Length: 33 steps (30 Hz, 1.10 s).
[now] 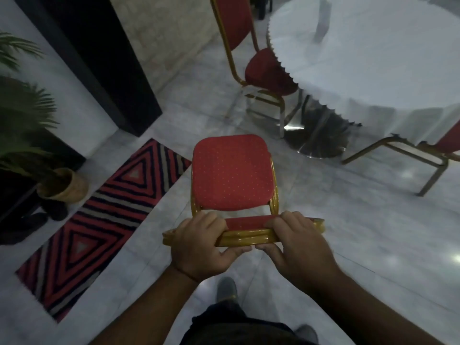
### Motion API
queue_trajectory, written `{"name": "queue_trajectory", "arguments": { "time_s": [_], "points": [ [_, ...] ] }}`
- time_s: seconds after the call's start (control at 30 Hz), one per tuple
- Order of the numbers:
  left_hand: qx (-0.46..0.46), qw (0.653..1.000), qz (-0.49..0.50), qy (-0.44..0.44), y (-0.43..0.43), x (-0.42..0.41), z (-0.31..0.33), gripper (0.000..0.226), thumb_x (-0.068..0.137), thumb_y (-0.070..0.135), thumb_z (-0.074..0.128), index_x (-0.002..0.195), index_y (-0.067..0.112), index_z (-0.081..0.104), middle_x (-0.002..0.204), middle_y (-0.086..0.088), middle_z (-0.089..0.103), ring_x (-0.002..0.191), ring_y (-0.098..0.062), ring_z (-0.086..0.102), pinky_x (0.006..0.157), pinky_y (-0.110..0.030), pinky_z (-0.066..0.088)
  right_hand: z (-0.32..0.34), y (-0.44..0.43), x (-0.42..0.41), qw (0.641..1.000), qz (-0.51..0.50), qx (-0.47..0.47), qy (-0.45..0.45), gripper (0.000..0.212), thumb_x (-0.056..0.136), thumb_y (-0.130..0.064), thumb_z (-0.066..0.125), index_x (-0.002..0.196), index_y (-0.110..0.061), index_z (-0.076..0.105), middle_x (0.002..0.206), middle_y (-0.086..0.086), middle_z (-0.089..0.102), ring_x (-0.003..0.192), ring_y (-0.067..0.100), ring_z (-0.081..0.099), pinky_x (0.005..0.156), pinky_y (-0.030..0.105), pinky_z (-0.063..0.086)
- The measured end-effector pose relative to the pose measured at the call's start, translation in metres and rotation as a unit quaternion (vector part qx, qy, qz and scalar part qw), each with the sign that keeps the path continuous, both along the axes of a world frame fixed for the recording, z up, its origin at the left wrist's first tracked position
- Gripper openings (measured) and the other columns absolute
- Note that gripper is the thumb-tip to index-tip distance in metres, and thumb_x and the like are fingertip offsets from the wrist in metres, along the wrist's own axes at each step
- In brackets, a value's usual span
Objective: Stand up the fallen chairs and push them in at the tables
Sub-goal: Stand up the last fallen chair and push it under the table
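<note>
A red chair with a gold frame [230, 173] stands upright in front of me on the marble floor, its seat facing away from me. My left hand [199, 247] and my right hand [296, 245] both grip the top rail of its backrest, fingers over the front, thumbs under. The round table with a white cloth [373, 61] stands at the upper right, apart from this chair. A second red chair [261, 58] is tucked at the table's left side. Part of a third chair [403, 155] shows at the right edge, under the cloth.
A striped red, black and grey rug [104, 220] lies on the floor to the left. A potted palm [32, 135] in a basket and dark shoes sit at the far left. A black pillar [99, 58] rises behind. My feet show below.
</note>
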<state>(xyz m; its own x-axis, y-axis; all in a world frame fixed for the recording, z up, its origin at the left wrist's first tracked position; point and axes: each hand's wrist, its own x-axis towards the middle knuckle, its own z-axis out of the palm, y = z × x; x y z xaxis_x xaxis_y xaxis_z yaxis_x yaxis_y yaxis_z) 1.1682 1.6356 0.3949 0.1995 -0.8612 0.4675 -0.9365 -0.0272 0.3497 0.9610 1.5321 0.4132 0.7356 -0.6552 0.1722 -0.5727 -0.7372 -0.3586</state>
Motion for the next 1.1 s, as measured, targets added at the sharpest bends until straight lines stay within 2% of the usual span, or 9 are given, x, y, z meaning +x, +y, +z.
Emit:
{"name": "queue_trajectory", "arguments": {
  "time_s": [0.2, 0.33, 0.47, 0.57, 0.77, 0.9, 1.0, 1.1],
  "points": [
    [0.007, 0.997, -0.062, 0.039, -0.055, 0.002, -0.003, 0.060, 0.075, 0.079, 0.069, 0.067, 0.020, 0.058, 0.068, 0.008, 0.054, 0.062, -0.013, 0.050, 0.057, -0.025, 0.036, -0.001, -0.025, -0.011, 0.998, -0.063, 0.010, -0.016, 0.037, 0.091, -0.058, 0.054, 0.108, -0.026, 0.063, 0.102, -0.011, 0.061, 0.092, 0.007, 0.049, 0.078, 0.023, 0.038],
    [0.007, 0.990, -0.125, 0.063, -0.099, -0.001, -0.005, 0.060, 0.072, 0.078, 0.073, 0.066, 0.020, 0.057, 0.067, 0.009, 0.052, 0.062, -0.012, 0.049, 0.055, -0.028, 0.040, -0.004, -0.044, -0.024, 0.992, -0.122, 0.021, -0.027, 0.036, 0.091, -0.058, 0.057, 0.101, -0.024, 0.064, 0.097, -0.011, 0.058, 0.087, 0.010, 0.049, 0.073, 0.029, 0.046],
    [0.005, 0.980, -0.182, 0.075, -0.147, -0.012, -0.004, 0.059, 0.072, 0.074, 0.077, 0.064, 0.020, 0.055, 0.066, 0.009, 0.050, 0.060, -0.010, 0.045, 0.054, -0.029, 0.039, -0.011, -0.074, -0.039, 0.985, -0.152, 0.037, -0.071, 0.033, 0.088, -0.056, 0.064, 0.094, -0.024, 0.059, 0.095, -0.012, 0.052, 0.087, 0.010, 0.046, 0.075, 0.034, 0.045],
    [0.000, 0.971, -0.232, 0.054, -0.185, -0.025, -0.002, 0.057, 0.075, 0.071, 0.076, 0.065, 0.019, 0.055, 0.066, 0.008, 0.049, 0.061, -0.012, 0.045, 0.055, -0.026, 0.035, -0.015, -0.099, -0.053, 0.981, -0.174, 0.020, -0.089, 0.032, 0.087, -0.053, 0.065, 0.092, -0.022, 0.057, 0.094, -0.010, 0.052, 0.087, 0.012, 0.046, 0.074, 0.036, 0.044],
    [0.020, 0.961, -0.273, 0.035, -0.255, -0.045, -0.002, 0.054, 0.080, 0.068, 0.074, 0.070, 0.018, 0.058, 0.070, 0.007, 0.050, 0.064, -0.012, 0.047, 0.055, -0.033, 0.041, -0.023, -0.156, -0.073, 0.974, -0.203, 0.012, -0.103, 0.035, 0.089, -0.055, 0.063, 0.093, -0.020, 0.063, 0.097, -0.006, 0.059, 0.088, 0.018, 0.052, 0.075, 0.041, 0.044],
    [0.056, 0.936, -0.345, -0.035, -0.307, -0.051, 0.011, 0.043, 0.094, 0.060, 0.056, 0.086, 0.019, 0.065, 0.081, 0.007, 0.056, 0.074, -0.013, 0.048, 0.068, -0.029, 0.037, -0.021, -0.201, -0.079, 0.973, -0.214, 0.005, -0.081, 0.037, 0.089, -0.058, 0.060, 0.094, -0.021, 0.061, 0.095, -0.007, 0.057, 0.086, 0.017, 0.051, 0.073, 0.038, 0.040],
    [0.102, 0.946, -0.308, -0.007, -0.327, -0.054, 0.013, 0.039, 0.093, 0.060, 0.056, 0.095, 0.022, 0.062, 0.090, 0.010, 0.054, 0.081, -0.011, 0.047, 0.073, -0.033, 0.040, -0.020, -0.230, -0.075, 0.974, -0.221, -0.003, -0.051, 0.043, 0.090, -0.064, 0.054, 0.093, -0.022, 0.060, 0.092, -0.006, 0.056, 0.084, 0.017, 0.050, 0.072, 0.037, 0.039],
    [0.113, 0.962, -0.242, 0.048, -0.338, -0.057, 0.010, 0.033, 0.087, 0.057, 0.059, 0.090, 0.024, 0.058, 0.087, 0.013, 0.048, 0.081, -0.010, 0.044, 0.072, -0.038, 0.040, -0.015, -0.254, -0.069, 0.978, -0.208, -0.011, -0.027, 0.049, 0.089, -0.072, 0.052, 0.089, -0.024, 0.056, 0.087, -0.008, 0.052, 0.079, 0.014, 0.047, 0.066, 0.037, 0.038]
  ]
}}
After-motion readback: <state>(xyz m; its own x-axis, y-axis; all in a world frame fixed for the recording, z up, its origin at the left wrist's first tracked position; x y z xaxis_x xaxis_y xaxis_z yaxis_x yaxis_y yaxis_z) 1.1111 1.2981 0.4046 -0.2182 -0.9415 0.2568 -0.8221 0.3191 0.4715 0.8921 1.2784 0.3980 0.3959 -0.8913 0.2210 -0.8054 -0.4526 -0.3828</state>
